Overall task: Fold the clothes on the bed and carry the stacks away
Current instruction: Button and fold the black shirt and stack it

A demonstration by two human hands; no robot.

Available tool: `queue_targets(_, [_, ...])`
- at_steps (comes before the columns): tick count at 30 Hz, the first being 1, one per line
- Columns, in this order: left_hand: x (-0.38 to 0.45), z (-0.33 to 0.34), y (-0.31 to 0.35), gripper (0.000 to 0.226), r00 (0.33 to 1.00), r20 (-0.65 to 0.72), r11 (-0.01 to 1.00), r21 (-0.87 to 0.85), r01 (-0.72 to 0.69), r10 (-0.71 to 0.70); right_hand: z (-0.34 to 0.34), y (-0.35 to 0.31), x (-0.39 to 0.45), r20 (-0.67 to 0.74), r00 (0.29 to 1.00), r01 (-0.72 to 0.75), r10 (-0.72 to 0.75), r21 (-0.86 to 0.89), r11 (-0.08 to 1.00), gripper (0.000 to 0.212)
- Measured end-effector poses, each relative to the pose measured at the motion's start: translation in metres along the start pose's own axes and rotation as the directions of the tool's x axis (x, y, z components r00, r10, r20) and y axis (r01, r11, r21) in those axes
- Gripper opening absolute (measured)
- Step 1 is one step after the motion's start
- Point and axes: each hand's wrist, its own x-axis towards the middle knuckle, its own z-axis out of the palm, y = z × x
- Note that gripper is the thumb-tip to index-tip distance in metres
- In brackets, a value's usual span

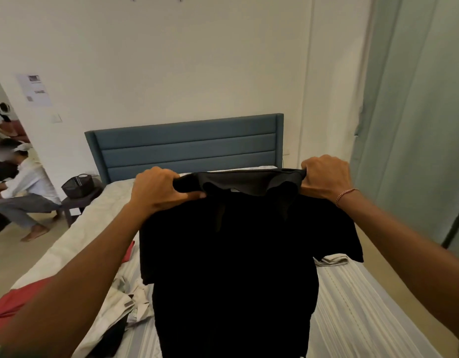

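Black knit shirt [231, 254] is held up over the bed [365, 319], collar uppermost, long axis hanging straight down below the fingers. The left hand [156, 189] and right hand [326, 177] are each curled tight round a shoulder, about level. No legible brand or label is seen; print on the wall notice [34, 89] cannot be read.

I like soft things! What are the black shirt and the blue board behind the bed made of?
The black shirt looks like soft matte knit cloth, maybe cotton: it hangs limp and bunches in both hands. The blue headboard looks padded and covered in dull fabric, with stitched horizontal bands; what lies under the cover is hidden.
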Motion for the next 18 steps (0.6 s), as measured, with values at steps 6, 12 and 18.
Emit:
queue_targets(6, [-0.022,-0.027,0.035,0.101,0.987,-0.142,0.996,0.037,0.086,-0.08,-0.021,0.031,-0.035,-0.022,0.998,0.065,-0.064,0.038,0.997,0.032])
queue_targets(12, [-0.036,-0.034,0.053,0.098,0.986,-0.13,0.988,0.102,0.116,-0.103,-0.032,0.043,-0.055,-0.011,0.993,0.118,-0.118,0.138,0.983,0.033])
queue_targets(18, [-0.024,0.023,0.053,0.092,0.979,0.05,0.962,0.2,0.185,-0.199,0.024,0.039,-0.03,0.15,0.986,0.056,-0.069,0.088,0.995,0.033])
